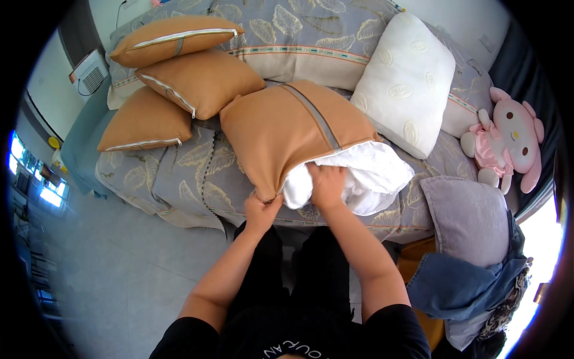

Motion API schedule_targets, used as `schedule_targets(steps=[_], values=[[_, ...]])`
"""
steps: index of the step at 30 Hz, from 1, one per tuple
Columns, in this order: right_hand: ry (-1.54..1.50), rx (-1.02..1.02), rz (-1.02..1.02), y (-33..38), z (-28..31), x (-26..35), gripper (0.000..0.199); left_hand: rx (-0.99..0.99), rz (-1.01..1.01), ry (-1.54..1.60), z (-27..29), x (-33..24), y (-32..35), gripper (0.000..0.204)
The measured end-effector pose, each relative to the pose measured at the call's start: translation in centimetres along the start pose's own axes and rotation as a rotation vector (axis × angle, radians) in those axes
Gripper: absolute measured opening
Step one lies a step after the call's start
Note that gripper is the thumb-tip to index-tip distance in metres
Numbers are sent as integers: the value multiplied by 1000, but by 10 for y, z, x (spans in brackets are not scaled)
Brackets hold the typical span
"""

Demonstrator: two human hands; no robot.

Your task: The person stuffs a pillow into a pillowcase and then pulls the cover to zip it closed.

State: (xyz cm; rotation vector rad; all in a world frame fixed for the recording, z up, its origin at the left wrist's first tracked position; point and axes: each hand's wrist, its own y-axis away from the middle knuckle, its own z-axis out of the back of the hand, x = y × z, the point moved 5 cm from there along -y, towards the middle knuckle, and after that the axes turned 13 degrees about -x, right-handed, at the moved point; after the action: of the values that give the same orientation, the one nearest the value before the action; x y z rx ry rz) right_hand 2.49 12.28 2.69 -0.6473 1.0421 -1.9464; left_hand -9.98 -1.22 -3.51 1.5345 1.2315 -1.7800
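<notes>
A tan cushion cover [263, 134] with a grey stripe lies on the sofa in front of me, its open end toward me. White filling, a soft inner cushion [379, 176], bulges out of that opening on the right. My left hand [263, 212] is closed on the cover's near left corner, pinching the edge. My right hand [327, 184] presses into the white inner cushion at the mouth of the cover; its fingertips are partly hidden in the folds.
Three tan zipped cushions, one being the top cushion [179, 39], are piled at the left. A white pillow [403, 84] leans on the sofa back [299, 27]. A pink plush toy [505, 140] sits right. Clothes and a grey cushion [466, 218] lie at the near right.
</notes>
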Motion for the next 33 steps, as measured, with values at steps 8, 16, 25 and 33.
schedule_targets(steps=[8, 16, 25, 33], values=[[152, -416, 36, 69, 57, -111, 28, 291, -217, 1, -73, -65, 93, 24], [-836, -434, -1201, 159, 112, -184, 54, 934, -525, 165, -22, -147, 58, 32], [-1556, 27, -1373, 74, 42, -107, 66, 238, 281, -60, 55, -36, -38, 90], [-1496, -55, -1615, -29, -19, -186, 57, 526, 430, 162, 17, -84, 89, 114]])
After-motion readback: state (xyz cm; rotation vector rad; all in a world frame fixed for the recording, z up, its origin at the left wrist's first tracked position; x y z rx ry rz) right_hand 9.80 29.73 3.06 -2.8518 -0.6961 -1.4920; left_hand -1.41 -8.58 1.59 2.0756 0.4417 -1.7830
